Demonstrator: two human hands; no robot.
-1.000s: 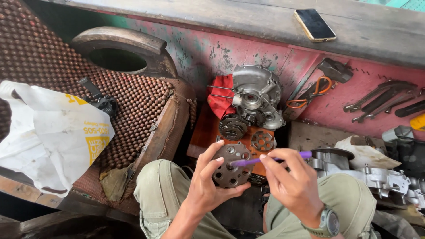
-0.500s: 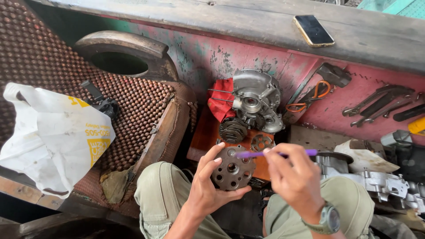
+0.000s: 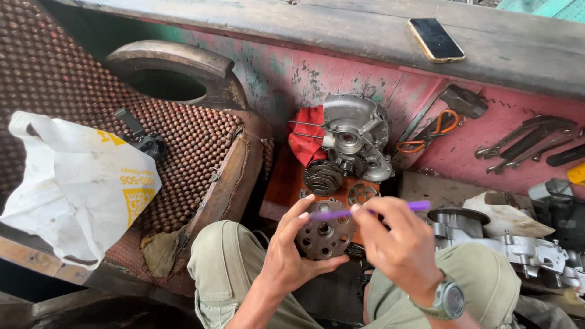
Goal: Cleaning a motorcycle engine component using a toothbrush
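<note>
Head view, looking down over my knees.

Item 1: round metal hub point(image 3: 325, 236), dark grey, ringed with holes and a centre bore. It sits in my left hand point(image 3: 286, 256), fingers curled around its left rim and thumb under its lower edge, face turned up toward me, held above my lap between my knees.

Item 2: purple stick point(image 3: 365, 211), thin and straight. My right hand point(image 3: 399, 244) pinches it between thumb and fingertips, fingers closed on its middle; it lies level across the top edge of the hub, its left tip near my left fingertips, its right end jutting past my knuckles. My right hand is just beside the hub, on its right. A watch point(image 3: 449, 300) is on that wrist.

Item 3: engine casing point(image 3: 356, 137), silver, beyond the hub on the floor against the red wall, with a red rag point(image 3: 306, 141) at its left and a ribbed gear point(image 3: 323, 176) below it.

Item 4: phone point(image 3: 436, 39), lying flat on the wooden ledge above.

Item 5: wrenches point(image 3: 524, 141), far right, by the wall.

Item 6: white plastic bag point(image 3: 73, 183), left, on a beaded seat mat point(image 3: 195, 140).
</note>
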